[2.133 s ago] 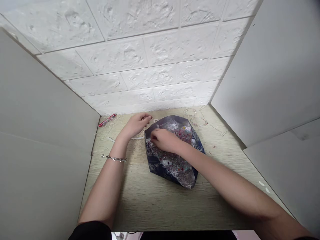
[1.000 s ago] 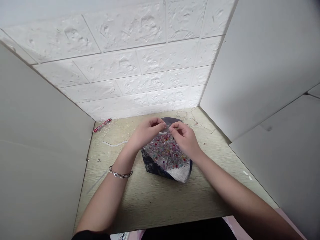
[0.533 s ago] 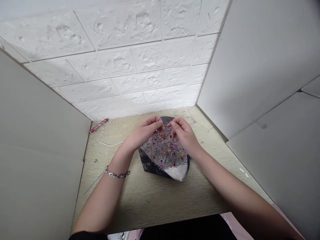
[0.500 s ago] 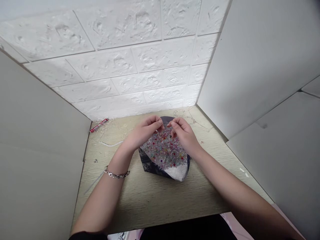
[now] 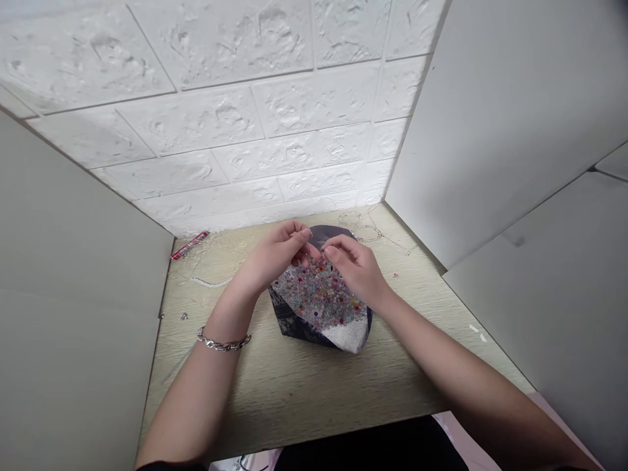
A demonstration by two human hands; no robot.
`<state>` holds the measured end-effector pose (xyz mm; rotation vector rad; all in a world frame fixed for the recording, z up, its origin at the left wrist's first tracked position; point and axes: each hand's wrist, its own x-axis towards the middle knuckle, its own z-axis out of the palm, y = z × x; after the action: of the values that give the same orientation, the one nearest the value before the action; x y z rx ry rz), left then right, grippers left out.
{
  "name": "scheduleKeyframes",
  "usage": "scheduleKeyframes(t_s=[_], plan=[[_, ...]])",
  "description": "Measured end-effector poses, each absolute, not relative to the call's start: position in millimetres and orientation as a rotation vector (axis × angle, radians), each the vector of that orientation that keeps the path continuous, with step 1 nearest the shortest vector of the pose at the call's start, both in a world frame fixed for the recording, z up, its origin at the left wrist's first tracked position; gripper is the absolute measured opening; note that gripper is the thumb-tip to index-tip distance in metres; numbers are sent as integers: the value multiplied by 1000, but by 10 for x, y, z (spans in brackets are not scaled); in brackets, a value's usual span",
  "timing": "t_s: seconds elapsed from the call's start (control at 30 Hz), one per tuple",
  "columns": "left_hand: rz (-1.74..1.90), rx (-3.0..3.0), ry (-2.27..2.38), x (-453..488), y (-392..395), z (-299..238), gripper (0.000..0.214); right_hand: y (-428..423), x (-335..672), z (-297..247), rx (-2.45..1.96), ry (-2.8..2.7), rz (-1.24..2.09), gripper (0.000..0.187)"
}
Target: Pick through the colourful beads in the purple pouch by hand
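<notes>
A dark blue paper tray (image 5: 294, 322) with a silver lining sits in the middle of the wooden desk (image 5: 304, 386) and holds several small multicoloured beads (image 5: 321, 297). Both hands hover just above its far end, fingertips almost touching. My left hand (image 5: 275, 256), with a silver chain bracelet on the wrist, is closed in a pinch. My right hand (image 5: 354, 267) is also pinched shut. What either pinch holds is too small to name.
White brick-pattern wall behind, plain grey panels on the left and right. A red pen-like object (image 5: 190, 244) lies at the back left. A white bead string (image 5: 210, 282) lies left of the tray. Beaded rings (image 5: 366, 230) rest at the back right.
My right hand came up out of the beads and my left hand came in from the left; both now meet in pinches above the tray. The view shifted slightly.
</notes>
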<state>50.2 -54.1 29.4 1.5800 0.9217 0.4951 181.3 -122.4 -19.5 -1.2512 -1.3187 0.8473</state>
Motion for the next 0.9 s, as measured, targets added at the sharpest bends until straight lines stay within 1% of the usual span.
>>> scheduleKeyframes(t_s=[0.13, 0.3, 0.4, 0.47, 0.5, 0.6, 0.73, 0.83, 0.9], plan=[[543, 1487, 876, 526, -548, 254, 18, -1226, 1796, -216, -1278, -1366, 923, 30], [579, 1417, 824, 545, -531, 196, 17, -1207, 1821, -232, -1328, -1401, 857, 34], [621, 1472, 873, 513, -503, 212, 17, -1175, 1858, -116, -1280, -1367, 797, 32], [659, 1554, 912, 478, -493, 251, 14, -1132, 1865, 49, -1224, -1348, 774, 31], [677, 1606, 915, 461, -495, 277, 17, -1103, 1859, 156, -1178, -1353, 753, 32], [683, 1767, 884, 420, -523, 366, 35, -994, 1800, 543, -1054, -1444, 756, 33], [638, 1904, 941, 332, -529, 481, 31, -839, 1681, 1042, -836, -1558, 814, 32], [677, 1982, 1089, 157, -466, 572, 30, -744, 1628, 1339, -772, -1598, 853, 31], [728, 2004, 1209, -5, -417, 641, 32, -687, 1612, 1521, -760, -1670, 855, 27]])
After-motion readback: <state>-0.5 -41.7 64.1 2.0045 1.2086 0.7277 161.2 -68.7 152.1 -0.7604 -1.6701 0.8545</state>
